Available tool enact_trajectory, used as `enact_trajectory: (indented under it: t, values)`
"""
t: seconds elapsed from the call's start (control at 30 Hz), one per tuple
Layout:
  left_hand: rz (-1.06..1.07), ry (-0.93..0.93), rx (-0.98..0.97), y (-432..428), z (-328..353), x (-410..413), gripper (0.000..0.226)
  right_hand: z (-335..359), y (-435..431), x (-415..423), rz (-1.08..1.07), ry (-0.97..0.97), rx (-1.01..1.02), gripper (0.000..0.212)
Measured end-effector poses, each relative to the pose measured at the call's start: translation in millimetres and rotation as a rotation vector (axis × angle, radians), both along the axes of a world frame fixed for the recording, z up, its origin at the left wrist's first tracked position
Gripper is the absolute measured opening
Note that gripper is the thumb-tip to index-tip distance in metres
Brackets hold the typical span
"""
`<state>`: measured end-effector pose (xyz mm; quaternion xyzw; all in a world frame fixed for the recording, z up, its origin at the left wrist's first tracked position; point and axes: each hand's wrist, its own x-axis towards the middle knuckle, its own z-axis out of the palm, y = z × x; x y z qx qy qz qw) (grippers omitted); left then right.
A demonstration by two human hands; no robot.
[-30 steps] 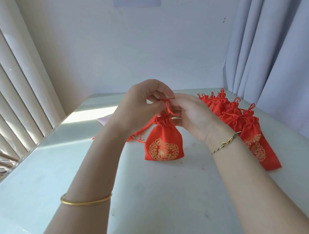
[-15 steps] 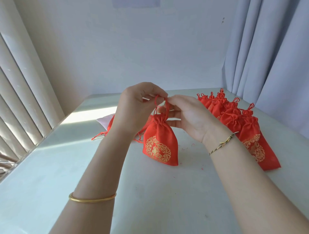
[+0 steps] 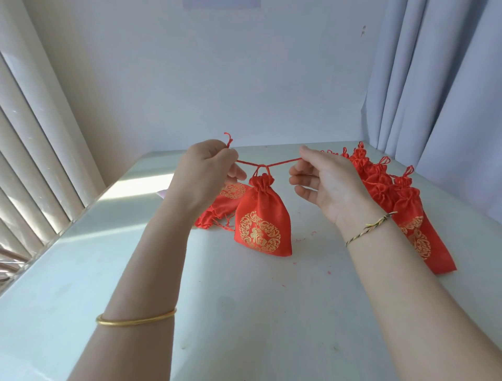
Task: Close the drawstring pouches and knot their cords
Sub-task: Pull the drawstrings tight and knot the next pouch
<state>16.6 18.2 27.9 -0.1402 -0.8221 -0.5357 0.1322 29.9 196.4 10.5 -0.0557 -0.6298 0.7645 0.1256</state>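
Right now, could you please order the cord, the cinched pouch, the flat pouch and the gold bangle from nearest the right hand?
1. cord: pinched in the right hand.
2. cinched pouch: centre, below the cord.
3. flat pouch: behind the left hand.
4. gold bangle: left forearm.

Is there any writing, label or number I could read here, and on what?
No readable text.
Red satin drawstring pouch on the taut red cord: gold round emblem with a character-like figure at its centre, too blurred to read.
Red pouches lying at the right: same gold emblems, also unreadable.
Pale sheet at the top edge: no legible marks.
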Motion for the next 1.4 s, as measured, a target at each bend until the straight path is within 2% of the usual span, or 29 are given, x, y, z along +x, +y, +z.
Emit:
enact_trajectory:
  t: [0.1, 0.23, 0.33, 0.4, 0.47, 0.53, 0.67, 0.77, 0.83, 0.93, 1.0, 1.07, 1.1, 1.3, 1.4]
  values:
    - [0.037, -0.01, 0.005, -9, 2, -1, 0.029, -3, 7, -2, -0.088, -0.038, 0.02, 0.032]
    - [0.032, 0.038, 0.055, -8, 4, 1, 0.027, -19, 7, -7, -0.14, -0.099, 0.165, 0.029]
    - [-0.145, 0.003, 0.304, 5, 7, 8, 0.03, -26, 2, -8, -0.08, -0.162, 0.208, 0.03]
    - [-0.253, -0.063, 0.455, 11, 7, 10, 0.029, -17, 3, -5, -0.096, -0.124, 0.146, 0.031]
    - [-0.232, -0.074, 0.418, 13, 6, 10, 0.028, -3, 3, -1, -0.07, -0.04, 0.037, 0.031]
    - [-0.213, -0.081, 0.309, 14, 3, 9, 0.025, 11, -2, 6, 0.007, 0.052, 0.015, 0.031]
    - [-0.243, -0.101, 0.047, 13, 3, 12, 0.006, 24, -14, 16, 0.104, 0.201, 0.166, 0.029]
    - [-0.256, -0.056, -0.036, 14, 4, 14, 0.007, 24, -20, 18, 0.114, 0.262, 0.234, 0.025]
    - [-0.255, -0.053, -0.018, 14, 4, 14, 0.012, 22, -20, 17, 0.125, 0.25, 0.216, 0.028]
    - [-0.258, -0.101, 0.067, 14, 2, 12, 0.019, 22, -18, 16, 0.2, 0.091, 0.121, 0.041]
    - [-0.26, -0.128, 0.131, 14, 1, 10, 0.019, 20, -18, 15, 0.251, 0.025, 0.142, 0.03]
    - [-0.233, -0.138, 0.17, 14, -1, 8, 0.016, 17, -19, 14, 0.25, 0.061, 0.224, 0.013]
    - [-0.214, -0.138, 0.179, 14, -2, 7, 0.015, 15, -20, 13, 0.241, 0.1, 0.27, 0.011]
    - [-0.093, -0.101, 0.168, 16, -6, 2, 0.015, 5, -28, 7, 0.133, 0.357, 0.576, 0.023]
    - [-0.065, -0.082, 0.157, 15, -6, 1, 0.017, 1, -29, 4, 0.093, 0.42, 0.659, 0.018]
